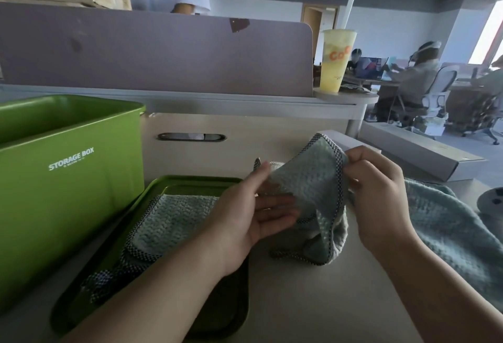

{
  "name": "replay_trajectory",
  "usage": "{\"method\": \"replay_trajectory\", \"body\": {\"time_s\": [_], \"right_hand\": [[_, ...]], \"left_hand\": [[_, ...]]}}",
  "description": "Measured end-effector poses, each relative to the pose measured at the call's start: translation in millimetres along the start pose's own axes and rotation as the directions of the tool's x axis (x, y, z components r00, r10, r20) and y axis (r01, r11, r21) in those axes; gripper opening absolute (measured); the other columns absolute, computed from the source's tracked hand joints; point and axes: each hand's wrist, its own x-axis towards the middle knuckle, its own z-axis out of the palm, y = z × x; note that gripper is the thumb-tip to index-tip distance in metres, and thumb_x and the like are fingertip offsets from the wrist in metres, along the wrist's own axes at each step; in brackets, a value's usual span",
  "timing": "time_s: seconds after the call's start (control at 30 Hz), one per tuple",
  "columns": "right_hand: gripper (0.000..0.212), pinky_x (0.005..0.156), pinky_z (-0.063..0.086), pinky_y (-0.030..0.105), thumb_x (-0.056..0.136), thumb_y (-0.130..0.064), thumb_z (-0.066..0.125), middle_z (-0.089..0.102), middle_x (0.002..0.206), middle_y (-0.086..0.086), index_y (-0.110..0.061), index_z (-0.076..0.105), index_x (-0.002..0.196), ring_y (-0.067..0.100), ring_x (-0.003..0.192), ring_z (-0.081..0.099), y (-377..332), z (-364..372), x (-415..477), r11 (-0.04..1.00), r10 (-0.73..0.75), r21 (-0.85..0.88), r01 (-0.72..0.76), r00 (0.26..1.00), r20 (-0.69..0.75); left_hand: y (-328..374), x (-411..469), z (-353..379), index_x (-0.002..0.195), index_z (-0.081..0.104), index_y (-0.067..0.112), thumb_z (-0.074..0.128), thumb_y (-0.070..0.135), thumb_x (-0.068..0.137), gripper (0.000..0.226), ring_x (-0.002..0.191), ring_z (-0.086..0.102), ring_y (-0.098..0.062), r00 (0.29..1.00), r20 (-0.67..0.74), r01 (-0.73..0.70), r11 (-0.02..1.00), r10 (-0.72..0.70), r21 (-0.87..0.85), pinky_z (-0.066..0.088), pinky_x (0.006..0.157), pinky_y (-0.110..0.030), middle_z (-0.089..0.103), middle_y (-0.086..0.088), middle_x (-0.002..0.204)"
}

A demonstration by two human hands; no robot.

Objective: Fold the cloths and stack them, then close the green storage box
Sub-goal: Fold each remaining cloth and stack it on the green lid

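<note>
A pale green waffle cloth [307, 187] with a checked dark border hangs above the desk between my hands. My right hand [375, 190] pinches its upper right edge. My left hand [255, 206] lies flat against its left side, fingers straight. A folded cloth [168, 220] of the same kind rests on the green lid [174, 182], which lies flat on the desk under my left forearm. The green storage box [68, 168] stands open at the left. Another cloth [449, 231] lies spread at the right.
A desk partition [163, 54] runs along the back, with a yellow drink cup [336, 62] at its right end. A long white carton [424, 157] lies beyond the desk edge at the right. People sit at desks in the far right background.
</note>
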Motion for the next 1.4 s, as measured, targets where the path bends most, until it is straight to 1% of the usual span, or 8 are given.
{"method": "replay_trajectory", "body": {"time_s": [0.27, 0.47, 0.6, 0.7, 0.9, 1.13, 1.23, 1.4], "right_hand": [[0.017, 0.059, 0.04, 0.026, 0.056, -0.016, 0.039, 0.05, 0.057, 0.002, -0.013, 0.056, 0.059, 0.017, 0.053, 0.05, -16, -11, 1, 0.789, 0.191, 0.55, -0.272, 0.961, 0.201], [0.018, 0.065, 0.043, 0.03, 0.06, -0.021, 0.049, 0.055, 0.059, 0.008, -0.008, 0.057, 0.05, 0.021, 0.057, 0.055, -17, -5, -3, 0.804, 0.184, 0.475, -0.358, 0.909, 0.375], [0.049, 0.068, 0.045, 0.033, 0.075, -0.041, 0.047, 0.063, 0.065, 0.019, -0.002, 0.047, 0.047, 0.023, 0.062, 0.063, -11, 0, -2, 0.877, 0.268, 0.248, -0.411, 0.848, 0.457], [0.036, 0.063, 0.04, 0.031, 0.08, -0.038, 0.056, 0.059, 0.055, 0.005, -0.008, 0.052, 0.06, 0.016, 0.052, 0.057, -2, 2, 2, 0.924, 0.334, 0.066, -0.376, 0.88, 0.337], [0.03, 0.07, 0.041, 0.029, 0.079, -0.036, 0.07, 0.065, 0.094, 0.006, -0.014, 0.065, 0.099, 0.018, 0.083, 0.057, 12, -1, 6, 0.923, 0.382, -0.114, -0.367, 0.912, 0.153], [0.045, 0.068, 0.051, 0.024, 0.092, -0.045, 0.05, 0.072, 0.079, 0.003, -0.008, 0.064, 0.114, 0.02, 0.072, 0.066, 5, -5, 6, 0.77, 0.574, 0.075, -0.633, 0.74, 0.349], [0.066, 0.059, 0.057, 0.029, 0.085, -0.054, 0.05, 0.073, 0.088, 0.016, 0.005, 0.069, 0.107, 0.028, 0.067, 0.069, -2, -7, 5, 0.624, 0.658, 0.073, -0.778, 0.574, 0.487], [0.054, 0.076, 0.053, 0.034, 0.063, -0.039, 0.076, 0.064, 0.101, 0.014, -0.008, 0.065, 0.105, 0.029, 0.083, 0.062, -2, -7, 5, 0.613, 0.593, 0.159, -0.774, 0.584, 0.555]], "left_hand": [[-2, -4, 2, 0.1, 0.063, -0.002, 0.067, 0.037, 0.074, 0.047, 0.073, 0.067, -0.03, 0.993, 0.065, 0.098, 0.995, -0.097, -0.02, 0.061, 0.059, -0.033, 0.063, -0.025, 0.097], [5, -5, -3, 0.113, 0.065, 0.006, 0.06, 0.049, 0.076, 0.056, 0.09, 0.069, -0.032, 0.981, 0.19, 0.071, 0.992, -0.051, -0.104, 0.057, 0.078, -0.043, 0.068, -0.023, 0.106], [10, -9, -5, 0.118, 0.064, 0.0, 0.049, 0.042, 0.09, 0.052, 0.114, 0.061, -0.034, 0.969, 0.246, 0.065, 0.973, -0.009, -0.22, 0.045, 0.099, -0.047, 0.064, -0.023, 0.122], [9, -12, -4, 0.093, 0.073, 0.004, 0.058, 0.032, 0.078, 0.034, 0.086, 0.068, -0.029, 0.982, 0.19, 0.01, 0.987, 0.022, -0.162, 0.049, 0.087, -0.04, 0.073, -0.017, 0.096], [13, -13, -9, 0.071, 0.069, 0.008, 0.054, 0.024, 0.071, 0.022, 0.061, 0.066, -0.023, 0.982, 0.145, -0.08, 0.967, 0.118, -0.243, 0.054, 0.066, -0.03, 0.069, -0.01, 0.071], [24, -18, -10, 0.05, 0.069, 0.0, 0.048, 0.01, 0.073, 0.033, 0.045, 0.065, -0.019, 0.974, 0.024, -0.206, 0.93, 0.224, -0.303, 0.053, 0.043, -0.021, 0.068, -0.009, 0.057], [26, -21, -7, 0.039, 0.065, 0.001, 0.036, 0.005, 0.09, 0.059, 0.039, 0.063, -0.015, 0.963, -0.01, -0.258, 0.918, 0.268, -0.302, 0.047, 0.034, -0.018, 0.065, -0.006, 0.047], [25, -20, -12, 0.042, 0.067, 0.002, 0.035, 0.008, 0.091, 0.059, 0.041, 0.064, -0.016, 0.966, -0.013, -0.246, 0.907, 0.257, -0.341, 0.05, 0.036, -0.02, 0.067, -0.006, 0.05]]}}
